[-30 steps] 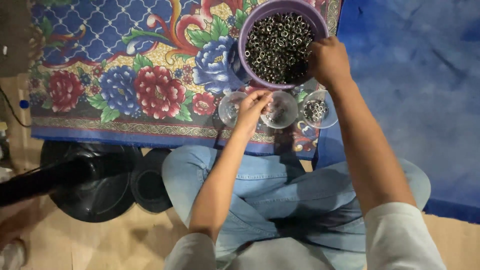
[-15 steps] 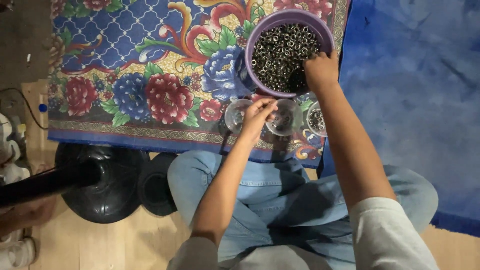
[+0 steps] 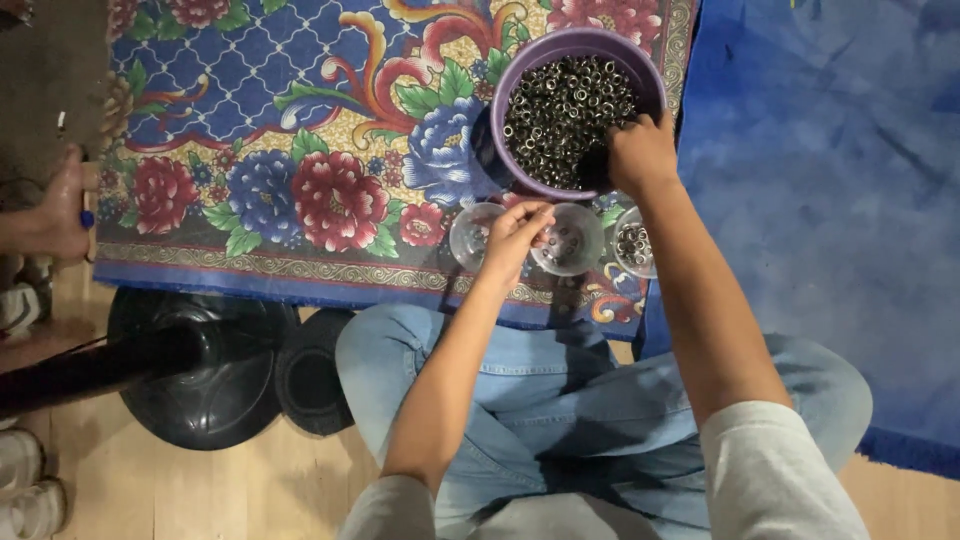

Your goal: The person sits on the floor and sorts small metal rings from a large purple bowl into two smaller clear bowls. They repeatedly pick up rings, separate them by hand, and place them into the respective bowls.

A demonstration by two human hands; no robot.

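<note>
Floral rug [image 3: 300, 150] on floor, blue cloth [image 3: 820, 200] to right, wooden floor nearer us. We sit cross-legged at rug edge. Purple bowl [image 3: 520, 85] full of small metal rings [image 3: 565, 105]. Our right hand [image 3: 640, 155] dips into bowl at near rim, fingers bunched among rings; grip itself hidden. Our left hand [image 3: 515, 235] hovers over middle clear cup [image 3: 575, 240], fingertips pinched together, contents too small to tell. Two more clear cups alongside. Another person's hand [image 3: 60, 210] at far left.

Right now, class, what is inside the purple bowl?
The purple bowl holds a heap of small dark metal rings. The right hand reaches in at the near rim, covering the rings beneath it. The bowl's bottom is hidden under the heap.
</note>
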